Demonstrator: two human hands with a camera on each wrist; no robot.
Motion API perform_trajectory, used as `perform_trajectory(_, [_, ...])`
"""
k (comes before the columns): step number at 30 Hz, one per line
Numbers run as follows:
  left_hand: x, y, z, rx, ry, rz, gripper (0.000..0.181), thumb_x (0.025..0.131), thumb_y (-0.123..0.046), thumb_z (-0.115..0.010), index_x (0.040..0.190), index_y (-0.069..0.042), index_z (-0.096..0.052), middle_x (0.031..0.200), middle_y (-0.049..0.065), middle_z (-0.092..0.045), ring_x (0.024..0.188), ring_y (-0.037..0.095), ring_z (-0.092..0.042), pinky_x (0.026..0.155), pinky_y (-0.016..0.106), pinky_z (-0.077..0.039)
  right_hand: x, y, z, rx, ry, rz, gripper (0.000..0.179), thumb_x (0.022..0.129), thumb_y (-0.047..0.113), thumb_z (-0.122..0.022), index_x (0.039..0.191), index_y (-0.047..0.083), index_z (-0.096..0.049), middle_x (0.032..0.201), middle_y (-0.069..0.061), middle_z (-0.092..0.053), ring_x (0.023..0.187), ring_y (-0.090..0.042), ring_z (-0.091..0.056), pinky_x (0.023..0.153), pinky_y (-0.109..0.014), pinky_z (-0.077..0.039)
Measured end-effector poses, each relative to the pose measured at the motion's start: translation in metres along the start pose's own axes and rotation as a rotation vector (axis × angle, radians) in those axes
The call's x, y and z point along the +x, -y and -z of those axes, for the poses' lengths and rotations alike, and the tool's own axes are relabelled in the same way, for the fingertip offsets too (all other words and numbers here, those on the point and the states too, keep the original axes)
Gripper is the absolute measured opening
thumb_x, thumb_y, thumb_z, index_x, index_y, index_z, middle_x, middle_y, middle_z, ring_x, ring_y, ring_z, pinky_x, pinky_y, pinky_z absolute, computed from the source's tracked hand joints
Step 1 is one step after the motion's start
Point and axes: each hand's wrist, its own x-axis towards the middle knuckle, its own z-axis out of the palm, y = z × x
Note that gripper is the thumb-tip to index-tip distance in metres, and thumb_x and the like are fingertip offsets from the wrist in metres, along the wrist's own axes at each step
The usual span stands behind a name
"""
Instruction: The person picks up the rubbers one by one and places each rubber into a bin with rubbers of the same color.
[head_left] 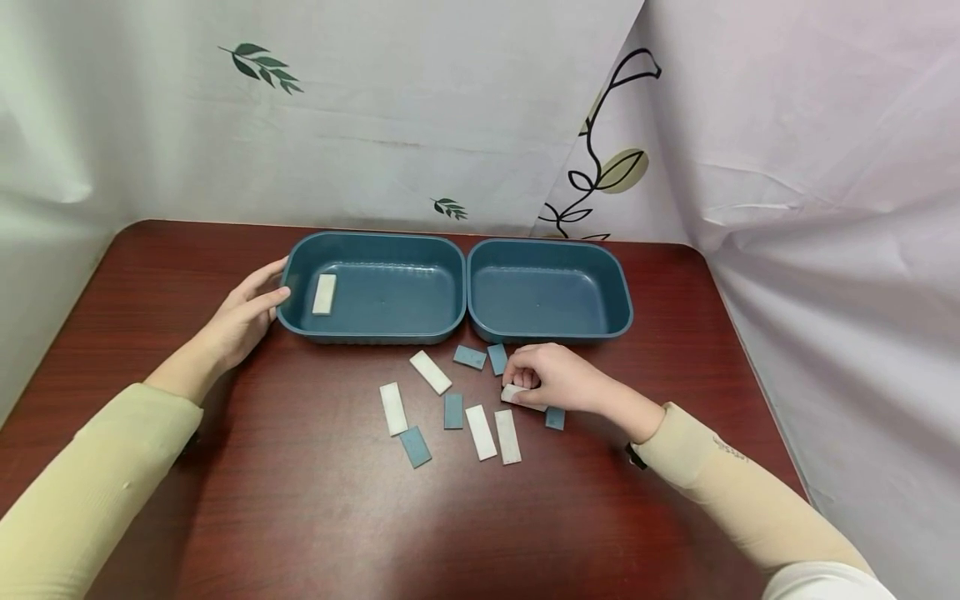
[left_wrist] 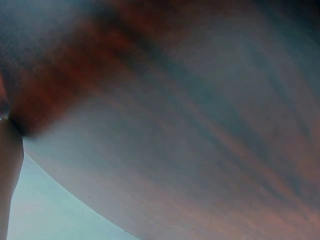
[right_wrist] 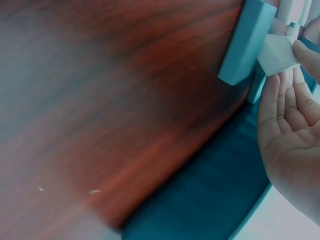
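Observation:
My right hand (head_left: 558,379) pinches a white rectangular block (head_left: 517,395) between thumb and fingertips, low over the table. The right wrist view shows the same white block (right_wrist: 277,55) at the fingertips, beside a blue block (right_wrist: 247,42). Partly covered by that hand, another blue block (head_left: 555,418) lies under it. At the left end of the left blue bin (head_left: 375,338), my left hand (head_left: 243,317) rests on the rim with its fingers loosely extended. Inside that bin lies one white block (head_left: 324,294). The left wrist view catches mostly blurred tabletop.
The right blue bin (head_left: 551,337) stands against the left one. In front of them, several white blocks (head_left: 481,432) and blue blocks (head_left: 416,447) lie scattered on the dark red table (head_left: 330,525). A white curtain (head_left: 375,125) hangs behind the table.

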Motion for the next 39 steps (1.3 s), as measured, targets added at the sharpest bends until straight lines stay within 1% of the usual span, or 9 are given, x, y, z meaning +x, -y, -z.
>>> perform_trajectory(8, [-0.001, -0.001, 0.0, 0.009, -0.002, 0.002, 0.046, 0.111, -0.004, -0.049, 0.153, -0.021, -0.046, 0.146, -0.009, -0.048, 0.12, -0.001, -0.061, 0.097, 0.01, -0.05, 0.002, 0.01, 0.009, -0.005, -0.031, 0.031, 0.011, 0.092, 0.012, -0.083, 0.099, 0.016, -0.074, 0.088, 0.006, -0.066, 0.079, -0.006, -0.061, 0.074, -0.023, -0.055])
perform_trajectory(14, [0.0, -0.001, 0.0, -0.002, 0.005, -0.004, 0.045, 0.111, -0.003, -0.049, 0.151, -0.022, -0.047, 0.145, -0.009, -0.049, 0.12, -0.001, -0.061, 0.097, 0.01, -0.05, 0.009, 0.018, 0.019, -0.005, -0.072, 0.06, 0.012, 0.091, 0.011, -0.083, 0.101, 0.013, -0.075, 0.089, 0.004, -0.068, 0.079, -0.006, -0.063, 0.075, -0.024, -0.057])
perform_trajectory(24, [0.0, 0.0, 0.0, 0.012, 0.009, -0.003, 0.045, 0.111, -0.004, -0.049, 0.153, -0.021, -0.046, 0.145, -0.01, -0.05, 0.121, -0.001, -0.06, 0.098, 0.01, -0.049, 0.029, 0.028, 0.029, 0.063, -0.117, 0.048, 0.013, 0.092, 0.01, -0.083, 0.103, 0.012, -0.076, 0.091, 0.002, -0.071, 0.082, -0.008, -0.065, 0.078, -0.029, -0.06])
perform_trajectory(31, [0.001, 0.0, 0.001, -0.005, 0.012, -0.003, 0.047, 0.111, -0.003, -0.049, 0.154, -0.02, -0.045, 0.146, -0.009, -0.049, 0.123, -0.001, -0.06, 0.099, 0.011, -0.049, 0.043, 0.036, 0.035, 0.137, -0.154, 0.057, 0.014, 0.091, 0.008, -0.084, 0.104, 0.008, -0.077, 0.09, -0.003, -0.073, 0.081, -0.011, -0.066, 0.08, -0.036, -0.063])
perform_trajectory(39, [0.0, 0.001, 0.003, 0.015, 0.017, 0.003, 0.05, 0.111, -0.004, -0.048, 0.158, -0.018, -0.04, 0.148, -0.009, -0.048, 0.126, -0.001, -0.058, 0.1, 0.011, -0.047, 0.061, 0.044, 0.037, 0.169, -0.157, 0.091, 0.016, 0.092, 0.008, -0.083, 0.106, 0.005, -0.077, 0.092, -0.005, -0.074, 0.083, -0.012, -0.067, 0.081, -0.034, -0.062])
